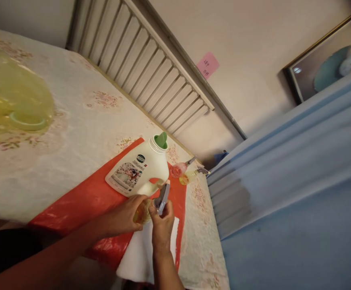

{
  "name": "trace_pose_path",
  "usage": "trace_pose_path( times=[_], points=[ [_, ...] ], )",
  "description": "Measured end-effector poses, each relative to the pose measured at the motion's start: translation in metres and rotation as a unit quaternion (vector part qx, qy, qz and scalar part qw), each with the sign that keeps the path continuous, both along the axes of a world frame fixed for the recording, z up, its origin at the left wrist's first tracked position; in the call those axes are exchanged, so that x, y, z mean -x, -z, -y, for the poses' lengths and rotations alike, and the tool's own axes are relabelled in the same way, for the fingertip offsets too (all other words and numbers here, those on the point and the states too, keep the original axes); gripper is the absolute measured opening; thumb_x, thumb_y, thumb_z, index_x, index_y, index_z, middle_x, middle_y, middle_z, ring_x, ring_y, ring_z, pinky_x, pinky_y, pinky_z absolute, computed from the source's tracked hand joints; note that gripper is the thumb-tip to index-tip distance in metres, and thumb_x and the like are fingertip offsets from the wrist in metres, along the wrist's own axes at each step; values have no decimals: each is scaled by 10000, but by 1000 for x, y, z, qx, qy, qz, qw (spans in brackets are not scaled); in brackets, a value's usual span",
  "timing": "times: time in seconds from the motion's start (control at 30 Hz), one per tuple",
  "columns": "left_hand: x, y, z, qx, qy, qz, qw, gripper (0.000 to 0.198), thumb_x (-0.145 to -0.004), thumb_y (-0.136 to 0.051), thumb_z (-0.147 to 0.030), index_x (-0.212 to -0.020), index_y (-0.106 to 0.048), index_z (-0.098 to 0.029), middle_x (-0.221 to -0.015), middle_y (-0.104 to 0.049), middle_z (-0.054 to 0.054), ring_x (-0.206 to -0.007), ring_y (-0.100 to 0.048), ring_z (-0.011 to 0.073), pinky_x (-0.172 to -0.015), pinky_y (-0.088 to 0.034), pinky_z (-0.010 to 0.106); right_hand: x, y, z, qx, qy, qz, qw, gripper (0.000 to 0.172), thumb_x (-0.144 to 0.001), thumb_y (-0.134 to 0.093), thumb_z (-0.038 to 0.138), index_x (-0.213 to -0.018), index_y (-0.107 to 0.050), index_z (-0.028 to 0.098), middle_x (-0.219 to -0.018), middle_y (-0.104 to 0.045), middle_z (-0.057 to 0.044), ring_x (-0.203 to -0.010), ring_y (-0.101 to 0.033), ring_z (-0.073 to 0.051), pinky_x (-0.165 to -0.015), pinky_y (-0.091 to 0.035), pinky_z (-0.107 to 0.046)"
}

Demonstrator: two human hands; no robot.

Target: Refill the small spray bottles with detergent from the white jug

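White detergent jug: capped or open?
Open: the detergent jug shows a bare green pour spout, no cap on it. Left hand holds the small spray bottle, right hand its grey sprayer head.

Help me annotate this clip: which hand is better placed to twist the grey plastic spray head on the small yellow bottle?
Probably the right hand: its fingers pinch the grey plastic spray head, while the left hand wraps the small clear yellow bottle, steadying it.
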State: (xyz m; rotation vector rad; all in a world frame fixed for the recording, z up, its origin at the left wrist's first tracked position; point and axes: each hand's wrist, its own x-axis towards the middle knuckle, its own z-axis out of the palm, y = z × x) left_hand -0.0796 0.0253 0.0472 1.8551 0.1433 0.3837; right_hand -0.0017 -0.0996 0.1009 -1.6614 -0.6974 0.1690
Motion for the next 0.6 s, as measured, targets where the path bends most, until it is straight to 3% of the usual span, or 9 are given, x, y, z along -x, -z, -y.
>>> trace_pose_path(
  times=[0.17,0.3,0.4,0.6],
  points=[
    [-5,3,0,-11,3,-7,1000,693,-627,-637,-189,-1291,-445,-240,-1329,-572,79,-1267,-515,291,-1042,-426,394,2,-3,-6,-1,41,-4,999,206,-689,-750,274,-839,-633,194,-780,-634,17,-752,-580,-173,-742,-480,-285],
    [-9,4,-1,-18,6,-30,999,743,-639,-645,-220,-1337,-389,-225,-1383,-544,103,-1311,-486,312,-1082,-396,422,-5,-18,1,11,-75,-11,997,241,-744,-706,299,-959,-689,190,-905,-670,-22,-859,-603,-195,-818,-480,-307],
    [-11,7,-1,-24,9,-45,999,762,-644,-650,-223,-1345,-352,-224,-1417,-510,120,-1330,-466,315,-1102,-374,443,-9,-26,5,9,-114,-22,993,217,-770,-695,306,-956,-709,194,-910,-672,-19,-857,-604,-187,-832,-472,-304],
    [-11,4,-2,-33,4,-38,999,726,-668,-653,-247,-1335,-368,-235,-1393,-545,111,-1301,-498,307,-1069,-416,398,-3,-18,-4,-32,-43,-30,998,122,-731,-700,264,-815,-659,186,-793,-642,13,-764,-577,-164,-750,-465,-275]
  ],
)
